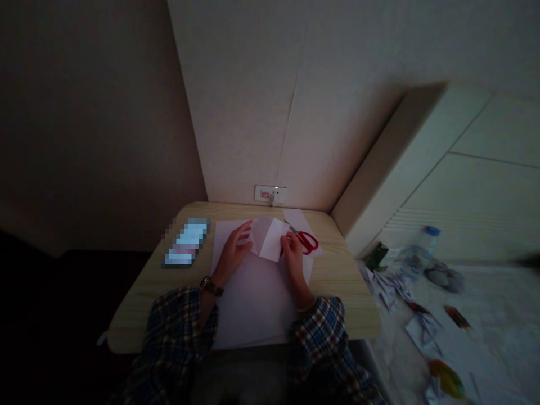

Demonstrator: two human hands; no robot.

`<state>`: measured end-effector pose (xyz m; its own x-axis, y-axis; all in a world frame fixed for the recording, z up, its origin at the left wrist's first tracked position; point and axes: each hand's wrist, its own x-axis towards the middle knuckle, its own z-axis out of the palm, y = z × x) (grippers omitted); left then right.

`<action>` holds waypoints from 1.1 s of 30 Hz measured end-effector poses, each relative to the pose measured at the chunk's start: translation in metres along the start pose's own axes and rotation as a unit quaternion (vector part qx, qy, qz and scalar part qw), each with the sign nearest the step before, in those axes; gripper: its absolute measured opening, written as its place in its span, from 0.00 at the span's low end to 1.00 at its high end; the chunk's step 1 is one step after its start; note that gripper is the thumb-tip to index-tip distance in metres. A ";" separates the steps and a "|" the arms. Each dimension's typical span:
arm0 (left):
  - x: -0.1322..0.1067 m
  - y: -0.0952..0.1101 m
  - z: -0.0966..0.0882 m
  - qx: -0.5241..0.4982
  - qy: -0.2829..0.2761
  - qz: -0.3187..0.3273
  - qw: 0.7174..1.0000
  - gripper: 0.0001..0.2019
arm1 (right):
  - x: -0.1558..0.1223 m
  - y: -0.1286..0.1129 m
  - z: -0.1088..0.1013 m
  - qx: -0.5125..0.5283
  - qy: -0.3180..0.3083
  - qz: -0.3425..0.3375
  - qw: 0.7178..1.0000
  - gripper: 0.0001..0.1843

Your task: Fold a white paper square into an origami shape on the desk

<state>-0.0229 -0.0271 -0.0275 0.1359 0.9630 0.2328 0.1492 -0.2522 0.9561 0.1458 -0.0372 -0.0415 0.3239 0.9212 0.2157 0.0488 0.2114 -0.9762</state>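
Head view: the right hand (292,252) pinches the edge of a creased paper (271,241) between both hands. The left hand (234,247) — fingers parted — is at its other side. Red-handled scissors (302,234) lie just beside the right hand; a white sheet (257,298) lies beneath both.

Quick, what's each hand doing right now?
Left hand: open, at the left edge of the folded paper.
Right hand: closed, pinching the folded paper's right side.
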 end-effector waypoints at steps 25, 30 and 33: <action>-0.002 0.005 0.006 0.035 -0.070 -0.033 0.996 0.26 | -0.008 0.000 0.009 0.013 -0.159 -0.010 0.987 0.08; -0.002 0.000 0.007 0.048 -0.078 -0.022 0.996 0.25 | -0.009 -0.003 0.010 -0.013 -0.150 -0.021 0.988 0.08; -0.002 0.001 0.007 0.038 -0.077 -0.013 0.996 0.24 | -0.008 -0.006 0.009 -0.012 -0.130 -0.016 0.991 0.09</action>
<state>-0.0158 -0.0294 -0.0287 0.2789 0.9448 0.1722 0.2281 -0.2394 0.9437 0.1344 -0.0431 -0.0375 0.0685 0.9680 0.2414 0.0790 0.2360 -0.9685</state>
